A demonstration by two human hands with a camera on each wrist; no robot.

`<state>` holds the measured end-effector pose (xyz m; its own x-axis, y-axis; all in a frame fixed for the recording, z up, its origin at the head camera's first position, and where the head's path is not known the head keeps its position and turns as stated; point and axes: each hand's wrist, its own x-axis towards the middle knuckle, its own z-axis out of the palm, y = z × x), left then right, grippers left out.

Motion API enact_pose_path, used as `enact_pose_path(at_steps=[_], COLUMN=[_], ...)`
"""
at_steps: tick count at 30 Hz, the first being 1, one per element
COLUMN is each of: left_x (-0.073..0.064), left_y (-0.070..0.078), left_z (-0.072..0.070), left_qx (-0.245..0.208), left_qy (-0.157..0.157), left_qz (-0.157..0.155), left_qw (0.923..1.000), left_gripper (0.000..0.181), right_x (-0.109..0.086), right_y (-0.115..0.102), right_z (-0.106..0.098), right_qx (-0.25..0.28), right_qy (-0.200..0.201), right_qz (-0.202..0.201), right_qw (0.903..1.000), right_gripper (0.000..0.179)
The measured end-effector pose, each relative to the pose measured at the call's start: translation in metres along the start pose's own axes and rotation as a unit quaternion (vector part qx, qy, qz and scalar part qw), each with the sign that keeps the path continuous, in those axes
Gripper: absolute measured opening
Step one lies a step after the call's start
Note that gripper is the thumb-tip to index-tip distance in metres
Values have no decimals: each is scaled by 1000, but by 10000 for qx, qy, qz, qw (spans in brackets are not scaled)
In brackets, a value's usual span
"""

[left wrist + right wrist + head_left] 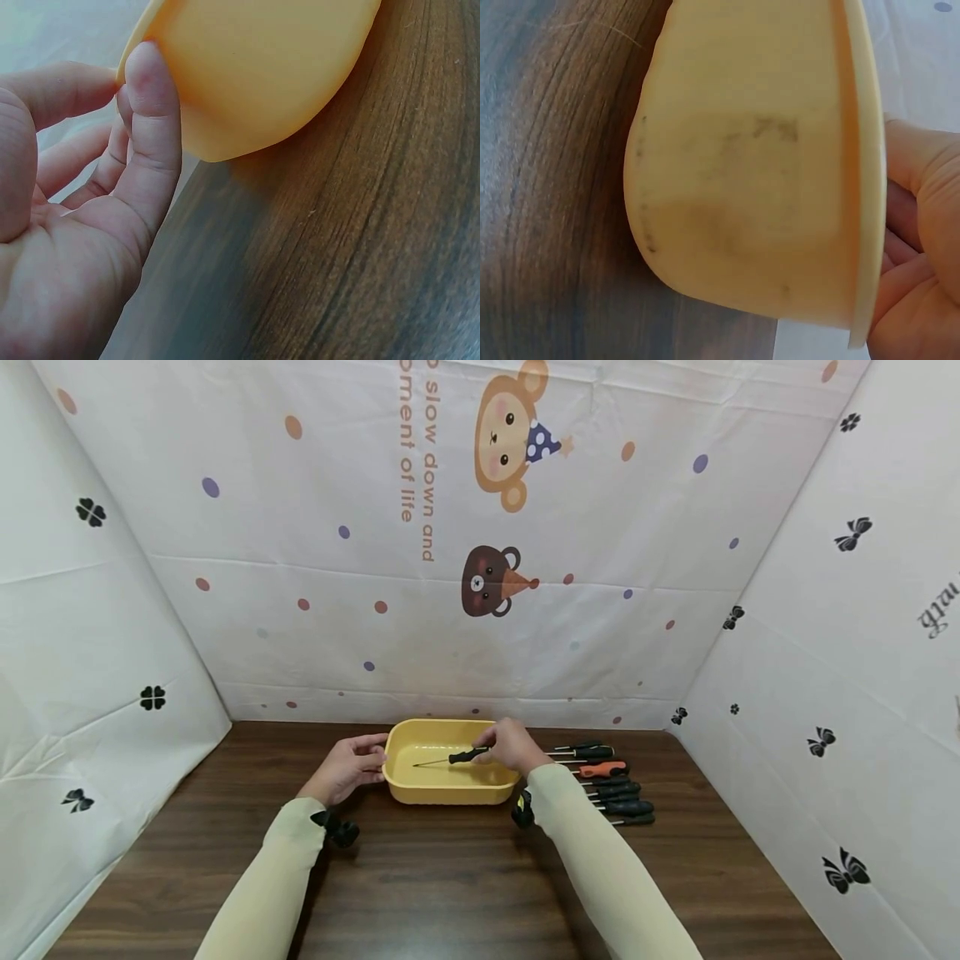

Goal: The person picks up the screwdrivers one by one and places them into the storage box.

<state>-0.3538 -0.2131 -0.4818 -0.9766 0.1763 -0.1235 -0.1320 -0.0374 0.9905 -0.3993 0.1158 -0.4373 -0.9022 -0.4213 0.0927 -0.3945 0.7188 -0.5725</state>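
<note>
A yellow plastic box (pixel 450 795) stands on the table near the back wall. My left hand (pixel 348 768) pinches its left end at the rim, and the left wrist view shows the fingers (pixel 154 105) against the box's outer wall (pixel 262 82). Over the inside of the box, my right hand (pixel 512 747) holds a black-handled screwdriver (pixel 467 756), its thin shaft pointing left. In the right wrist view the box's smudged outer wall (pixel 735 180) hides the screwdriver and part of the right hand (pixel 922 217).
To the right of the box lie several black-handled screwdrivers (pixel 630 808) and one with an orange handle (pixel 603 769), their shafts partly hidden by my right arm. White printed sheets (pixel 337 635) border the brown wooden table (pixel 435 877) at the back and both sides.
</note>
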Motion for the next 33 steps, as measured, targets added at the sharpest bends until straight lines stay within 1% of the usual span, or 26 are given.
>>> enact_pose_path(at_steps=[5,8,11,16,21,27,33], left_x=[0,-1,-1,-1,0,0,-1], left_y=[0,0,0,1,1,1,2], left_z=[0,-1,-1,0,0,0,2], left_qx=[41,59,73,104,105,109,120], left_qy=[12,-1,-27,-57,-13,-20,-8], left_qz=[-1,17,47,69,47,61,67], left_qw=[10000,10000,10000,9999,9999,9999,9999], left_gripper=[59,60,59,59,59,58,57], right_x=[4,5,7,10,11,11,11], right_y=[-5,-8,-9,-7,-8,-11,-14], right_z=[0,0,0,0,1,2,3], right_qx=[-342,-671,-862,-898,-984,-1022,-1149], right_qy=[-332,-562,-727,-870,-952,-1129,-1218], right_qz=[15,-63,-136,-146,-140,-19,51], right_qw=[9989,9961,9935,9920,9905,9883,9859], right_gripper=[24,23,22,22,23,17,18])
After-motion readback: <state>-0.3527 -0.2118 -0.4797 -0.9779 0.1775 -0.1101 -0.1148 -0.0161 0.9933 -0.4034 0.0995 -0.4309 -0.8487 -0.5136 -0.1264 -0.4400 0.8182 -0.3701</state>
